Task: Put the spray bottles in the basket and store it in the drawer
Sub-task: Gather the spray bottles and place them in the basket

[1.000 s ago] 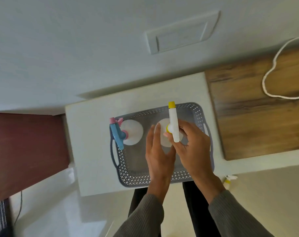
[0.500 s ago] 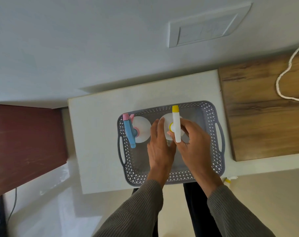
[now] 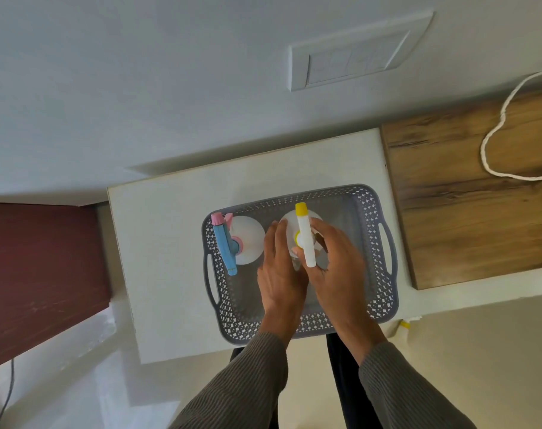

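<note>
A: Largest first. Had the white cabinet top (image 3: 170, 243) or anything on it shifted?

B: No. The grey perforated basket (image 3: 384, 292) sat on it as it had a second before; only the view had drifted. No drawer was in view.

A: And the bottles?

B: The blue-and-pink spray bottle (image 3: 248, 239) stood upright at the basket's left end, untouched. The yellow-and-white spray bottle (image 3: 303, 239) stood upright just right of it, inside the basket, nozzle pointing away.

A: Hands?

B: Both stayed on the yellow-and-white one. The left hand (image 3: 282, 274) lay against its left side, fingers straight and close together. The right hand (image 3: 338, 267) wrapped its right side, fingers curled round the body below the trigger head.

A: So what had changed?

B: Very little. The bottle looked set down, though the grip had not yet been let go. I judged both bottles loaded. What remained was to release, take the basket's handles and carry it to the drawer.
</note>
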Available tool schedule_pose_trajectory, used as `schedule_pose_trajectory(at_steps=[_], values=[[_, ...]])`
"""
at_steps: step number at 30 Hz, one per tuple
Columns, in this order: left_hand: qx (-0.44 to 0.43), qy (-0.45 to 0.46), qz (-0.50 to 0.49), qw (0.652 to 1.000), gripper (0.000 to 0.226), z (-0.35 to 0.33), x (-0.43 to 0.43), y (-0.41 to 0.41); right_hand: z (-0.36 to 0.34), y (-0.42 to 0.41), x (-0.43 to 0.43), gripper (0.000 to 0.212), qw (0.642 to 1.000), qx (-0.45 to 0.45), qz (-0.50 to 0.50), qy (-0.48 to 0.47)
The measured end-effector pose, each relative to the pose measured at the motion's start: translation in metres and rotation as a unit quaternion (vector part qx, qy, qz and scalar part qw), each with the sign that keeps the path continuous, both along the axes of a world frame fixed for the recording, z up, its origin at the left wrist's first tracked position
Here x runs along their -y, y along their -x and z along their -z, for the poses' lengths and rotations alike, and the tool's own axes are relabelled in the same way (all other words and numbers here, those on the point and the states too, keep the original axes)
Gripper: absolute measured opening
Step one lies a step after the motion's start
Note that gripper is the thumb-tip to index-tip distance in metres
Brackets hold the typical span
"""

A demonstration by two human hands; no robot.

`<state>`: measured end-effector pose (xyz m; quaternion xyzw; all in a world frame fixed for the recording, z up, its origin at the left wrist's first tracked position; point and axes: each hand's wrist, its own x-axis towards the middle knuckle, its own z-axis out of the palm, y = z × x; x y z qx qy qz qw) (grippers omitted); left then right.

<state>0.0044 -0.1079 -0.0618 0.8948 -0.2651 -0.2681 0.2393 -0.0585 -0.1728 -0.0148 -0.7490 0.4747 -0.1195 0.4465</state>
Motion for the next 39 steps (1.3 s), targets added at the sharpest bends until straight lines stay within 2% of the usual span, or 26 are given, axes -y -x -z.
schedule_pose_trajectory(at_steps=[3, 8, 10, 12, 16, 22, 25, 29, 32, 36, 39], values=[[0.034, -0.01, 0.016, 0.999, 0.078, -0.009, -0.004, 0.004, 0.0, 0.003, 0.0, 0.061, 1.0, 0.006, 0.022, -0.013], [0.065, -0.043, 0.022, 0.997, 0.085, -0.035, -0.028, 0.021, -0.007, 0.017, 0.0, 0.061, 0.999, 0.01, 0.046, -0.015], [0.059, -0.031, 0.016, 0.998, 0.076, -0.044, -0.042, 0.031, -0.013, 0.028, 0.001, 0.062, 0.998, 0.005, 0.057, -0.017], [0.061, 0.003, 0.041, 0.997, 0.057, -0.05, -0.057, 0.045, -0.017, 0.043, 0.003, 0.061, 0.998, -0.003, 0.065, -0.007], [0.053, 0.086, 0.163, 0.981, 0.041, -0.053, -0.062, 0.075, -0.029, 0.087, 0.014, 0.053, 0.994, -0.008, 0.112, 0.014], [0.014, 0.129, 0.265, 0.956, 0.03, -0.059, 0.012, 0.132, -0.044, 0.177, 0.055, 0.044, 0.972, -0.054, 0.22, 0.055], [0.005, 0.147, 0.298, 0.943, 0.027, -0.066, 0.079, 0.172, -0.05, 0.233, 0.088, 0.042, 0.948, -0.057, 0.305, 0.063], [-0.001, 0.139, 0.347, 0.928, 0.035, -0.076, 0.164, 0.219, -0.053, 0.287, 0.134, 0.042, 0.918, -0.071, 0.38, 0.086], [0.0, 0.116, 0.39, 0.913, 0.043, -0.078, 0.214, 0.254, -0.051, 0.314, 0.164, 0.049, 0.917, -0.148, 0.358, 0.098], [0.056, 0.084, 0.47, 0.877, 0.051, -0.073, 0.262, 0.31, -0.044, 0.35, 0.2, 0.059, 0.901, -0.337, 0.252, 0.101], [0.101, 0.056, 0.52, 0.846, 0.053, -0.057, 0.282, 0.336, -0.039, 0.371, 0.221, 0.06, 0.897, -0.379, 0.216, 0.075]])
